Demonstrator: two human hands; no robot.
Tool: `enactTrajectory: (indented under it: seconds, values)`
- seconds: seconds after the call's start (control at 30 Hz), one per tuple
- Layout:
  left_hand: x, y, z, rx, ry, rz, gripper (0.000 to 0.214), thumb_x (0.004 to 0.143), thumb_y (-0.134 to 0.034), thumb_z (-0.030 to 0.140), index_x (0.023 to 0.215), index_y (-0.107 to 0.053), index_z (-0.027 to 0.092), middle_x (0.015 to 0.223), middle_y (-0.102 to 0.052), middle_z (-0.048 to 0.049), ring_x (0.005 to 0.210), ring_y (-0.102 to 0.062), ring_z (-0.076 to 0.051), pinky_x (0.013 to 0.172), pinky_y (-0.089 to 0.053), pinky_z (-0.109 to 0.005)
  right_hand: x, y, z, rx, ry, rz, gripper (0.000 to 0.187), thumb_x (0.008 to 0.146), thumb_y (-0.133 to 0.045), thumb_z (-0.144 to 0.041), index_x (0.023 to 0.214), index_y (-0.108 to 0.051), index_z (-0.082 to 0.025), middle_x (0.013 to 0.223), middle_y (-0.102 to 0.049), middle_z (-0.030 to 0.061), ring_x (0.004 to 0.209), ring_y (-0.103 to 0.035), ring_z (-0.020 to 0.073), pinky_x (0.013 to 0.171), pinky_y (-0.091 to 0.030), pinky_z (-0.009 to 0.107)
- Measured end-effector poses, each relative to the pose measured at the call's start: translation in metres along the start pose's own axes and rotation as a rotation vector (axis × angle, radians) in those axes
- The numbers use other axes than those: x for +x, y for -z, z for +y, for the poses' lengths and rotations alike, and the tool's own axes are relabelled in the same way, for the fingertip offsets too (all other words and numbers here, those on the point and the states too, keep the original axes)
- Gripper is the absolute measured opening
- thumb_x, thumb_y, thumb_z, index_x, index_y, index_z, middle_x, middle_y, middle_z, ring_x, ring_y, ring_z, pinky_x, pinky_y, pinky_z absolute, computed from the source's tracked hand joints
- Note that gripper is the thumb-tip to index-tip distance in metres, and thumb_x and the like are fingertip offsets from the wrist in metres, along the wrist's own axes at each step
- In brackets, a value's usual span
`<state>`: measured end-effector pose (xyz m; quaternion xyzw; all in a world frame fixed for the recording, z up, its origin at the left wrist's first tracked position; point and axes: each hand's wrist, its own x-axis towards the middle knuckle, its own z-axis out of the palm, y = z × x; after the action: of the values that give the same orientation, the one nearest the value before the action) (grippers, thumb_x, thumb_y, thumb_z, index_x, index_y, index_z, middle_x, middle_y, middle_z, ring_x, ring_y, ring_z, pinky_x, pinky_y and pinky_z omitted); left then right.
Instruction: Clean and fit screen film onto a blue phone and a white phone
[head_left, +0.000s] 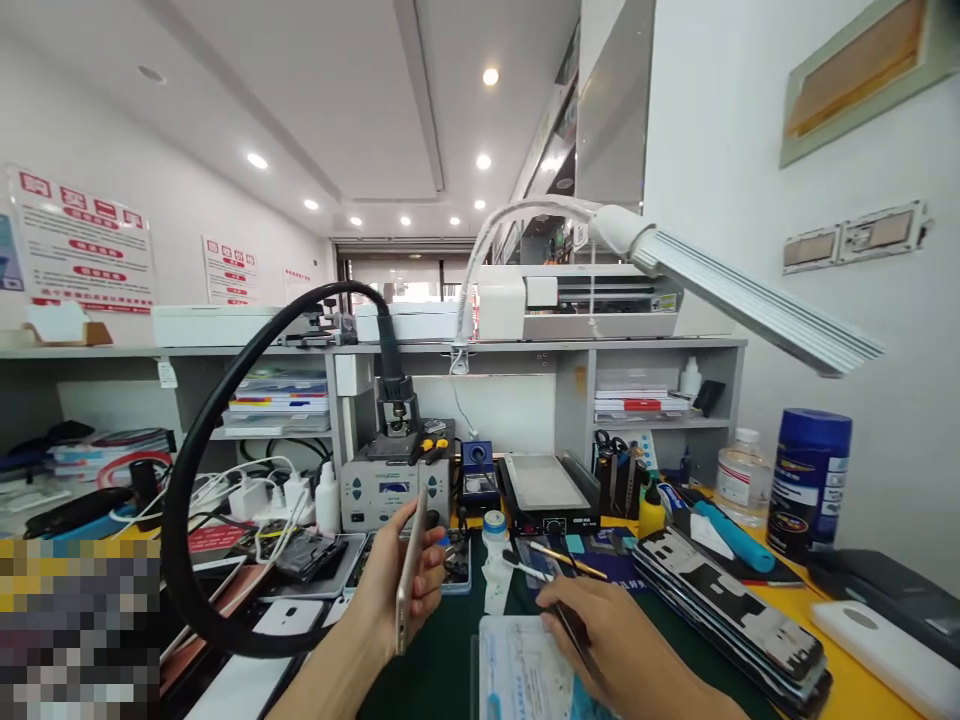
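Note:
A smartphone (410, 580) stands nearly edge-on in my left hand (390, 590), its thin metal side toward me and my fingers wrapped round it. My right hand (592, 630) grips a slim dark tool (571, 638); its exact kind is unclear. Past those fingertips lie a thin pale-shafted stick (529, 570) and a yellow-brown stick (570, 560), and I cannot tell whether either is touched. Beneath the right hand is a white-and-blue printed pad (517, 660) on the dark green mat (435, 670). A small blue-lidded bottle (495, 526) stands between the hands, farther back.
A thick black hose (176, 480) arches over the left side from a grey soldering station (364, 495). Stacked phone parts (735, 600) lie at right, near a blue can (810, 480). A heating plate (551, 485) sits behind. A lamp (765, 295) hangs overhead.

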<state>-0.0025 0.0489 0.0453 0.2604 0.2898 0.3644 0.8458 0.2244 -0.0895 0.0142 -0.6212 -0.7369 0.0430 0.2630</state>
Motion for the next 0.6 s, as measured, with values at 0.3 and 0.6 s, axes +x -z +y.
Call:
enactTrajectory:
  seconds: [0.3,0.6]
  values:
    - [0.000,0.005,0.001,-0.007,0.019,0.010,0.056,0.094,-0.055,0.067,0.075,-0.058,0.015,0.050,-0.050,0.0032,0.026,-0.038,-0.008,0.022,-0.026,-0.018,0.029,-0.005,-0.050,-0.158,-0.007,-0.196,0.034,0.099,-0.048,-0.019,0.125,-0.069,-0.028,0.114,-0.077,0.0077,0.102,-0.072,0.0293,0.082,-0.051,0.036]
    - [0.000,0.010,0.010,-0.011,-0.022,0.032,0.055,0.093,-0.058,0.068,0.074,-0.056,0.016,0.049,-0.047,0.0048,0.027,-0.036,-0.007,0.024,-0.026,-0.017,0.070,-0.023,-0.095,-0.352,0.066,-0.350,0.026,0.082,-0.065,-0.008,0.105,-0.075,-0.015,0.100,-0.078,0.0152,0.096,-0.072,0.0346,0.076,-0.050,0.039]
